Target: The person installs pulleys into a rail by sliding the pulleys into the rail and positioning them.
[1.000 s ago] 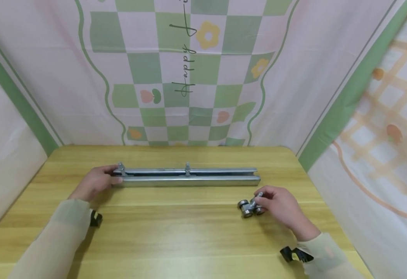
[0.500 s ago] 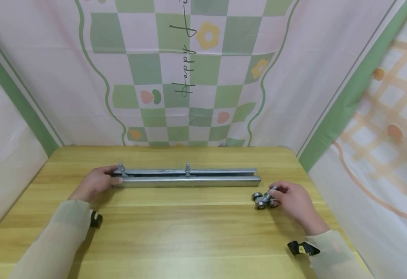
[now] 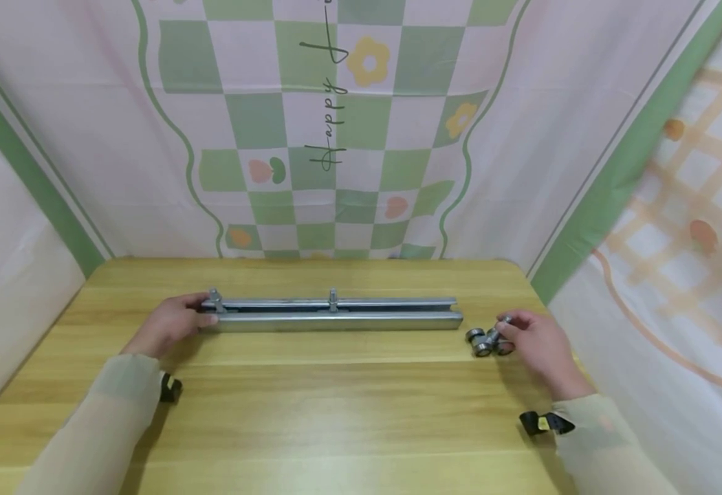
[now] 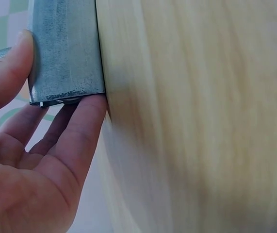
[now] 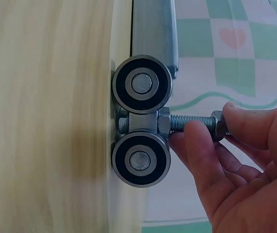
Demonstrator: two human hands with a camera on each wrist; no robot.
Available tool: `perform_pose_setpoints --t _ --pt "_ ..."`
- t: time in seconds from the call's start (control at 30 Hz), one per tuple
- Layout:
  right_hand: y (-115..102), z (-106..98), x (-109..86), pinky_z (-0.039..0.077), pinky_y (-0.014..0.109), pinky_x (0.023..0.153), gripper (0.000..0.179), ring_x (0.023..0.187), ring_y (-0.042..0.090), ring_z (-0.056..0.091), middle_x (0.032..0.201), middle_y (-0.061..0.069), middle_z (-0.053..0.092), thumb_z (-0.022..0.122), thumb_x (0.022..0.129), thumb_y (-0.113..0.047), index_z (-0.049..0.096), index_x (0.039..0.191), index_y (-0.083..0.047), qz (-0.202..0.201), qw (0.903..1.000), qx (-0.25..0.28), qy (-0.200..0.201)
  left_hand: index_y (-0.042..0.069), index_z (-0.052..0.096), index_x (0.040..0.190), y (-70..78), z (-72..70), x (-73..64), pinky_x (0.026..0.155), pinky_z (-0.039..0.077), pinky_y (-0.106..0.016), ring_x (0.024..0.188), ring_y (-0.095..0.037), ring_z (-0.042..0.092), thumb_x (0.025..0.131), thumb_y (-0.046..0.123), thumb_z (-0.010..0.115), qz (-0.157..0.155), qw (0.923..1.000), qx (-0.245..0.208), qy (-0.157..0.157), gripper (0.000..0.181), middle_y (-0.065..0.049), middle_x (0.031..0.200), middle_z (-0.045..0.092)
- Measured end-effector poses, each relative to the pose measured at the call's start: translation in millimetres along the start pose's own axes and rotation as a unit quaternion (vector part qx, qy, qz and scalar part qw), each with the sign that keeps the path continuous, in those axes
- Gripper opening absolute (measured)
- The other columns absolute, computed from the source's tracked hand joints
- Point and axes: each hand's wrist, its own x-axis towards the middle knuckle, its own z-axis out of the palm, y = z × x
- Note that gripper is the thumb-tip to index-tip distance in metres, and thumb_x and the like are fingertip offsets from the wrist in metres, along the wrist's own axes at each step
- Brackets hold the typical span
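Note:
A steel C-shaped track [image 3: 336,322] lies across the table with its slot facing up. Two bolts of trolleys inside it stick up, one bolt [image 3: 215,298] at the left end and another bolt [image 3: 333,300] near the middle. My left hand [image 3: 172,321] holds the track's left end, thumb on the near lip and fingers across the end face [image 4: 70,99]. Off the right end, my right hand [image 3: 537,347] pinches the threaded bolt [image 5: 191,123] of a four-wheeled roller trolley [image 5: 142,121]. Its wheels are low over the table, in line with the track in the right wrist view.
The wooden table [image 3: 324,412] ends at a patterned cloth [image 3: 311,124] hanging behind it. More cloth hangs at both sides. A black wrist camera [image 3: 170,388] shows at the left sleeve, another wrist camera [image 3: 547,423] at the right.
My right hand has carried the roller trolley to the right and farther back, past the track's right end. The left hand and the track stay where they were.

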Motion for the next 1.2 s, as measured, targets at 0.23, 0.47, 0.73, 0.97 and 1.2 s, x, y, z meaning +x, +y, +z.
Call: perform_pose_setpoints --t 0.23,0.47,0.73,0.97,1.2 --pt "9 -6 10.7 0.057 0.040 0.072 0.036 0.084 0.030 0.069 0.111 0.022 0.066 0.057 0.102 -0.021 0.060 0.126 0.006 0.014 0.9997 0.014 0.014 0.005 0.028 0.156 -0.6 -0.7 0.2 0.108 0.028 -0.062 0.134 -0.048 0.033 0.090 0.030 0.074 -0.001 1.0000 0.000 -0.002 0.084 -0.030 0.157 0.023" --pt "15 -11 23.5 0.055 0.034 0.068 0.036 0.082 0.030 0.069 0.110 0.024 0.066 0.057 0.102 -0.022 0.060 0.127 0.005 0.015 0.9995 0.004 0.027 0.005 0.027 0.156 2.1 -0.9 -1.3 0.108 0.023 -0.066 0.135 -0.050 0.029 0.091 0.031 0.073 -0.008 0.9999 0.006 -0.003 0.084 -0.030 0.157 0.021" --pt "19 -14 35.9 0.053 0.036 0.070 0.038 0.083 0.029 0.069 0.106 0.021 0.069 0.058 0.102 -0.025 0.060 0.128 0.003 0.017 0.9995 -0.002 0.028 0.004 0.028 0.156 3.9 -0.4 -2.7 0.107 0.023 -0.066 0.134 -0.050 0.031 0.091 0.028 0.072 0.002 1.0000 0.004 0.002 0.082 -0.030 0.157 0.023" --pt "19 -12 44.7 0.055 0.033 0.065 0.034 0.080 0.029 0.068 0.097 0.018 0.071 0.058 0.101 -0.021 0.061 0.124 0.004 0.020 0.9992 0.017 0.029 0.003 0.027 0.155 2.6 0.3 -0.8 0.108 0.024 -0.065 0.136 -0.051 0.029 0.092 0.027 0.072 0.008 1.0000 0.002 0.002 0.082 -0.030 0.156 0.023" --pt "15 -8 47.8 0.056 0.034 0.065 0.032 0.081 0.028 0.068 0.097 0.018 0.071 0.058 0.102 -0.022 0.062 0.122 0.003 0.026 0.9989 0.027 0.028 0.002 0.028 0.155 2.0 0.4 0.6 0.108 0.027 -0.063 0.134 -0.050 0.031 0.092 0.027 0.073 0.012 0.9999 0.002 0.003 0.081 -0.032 0.156 0.024"
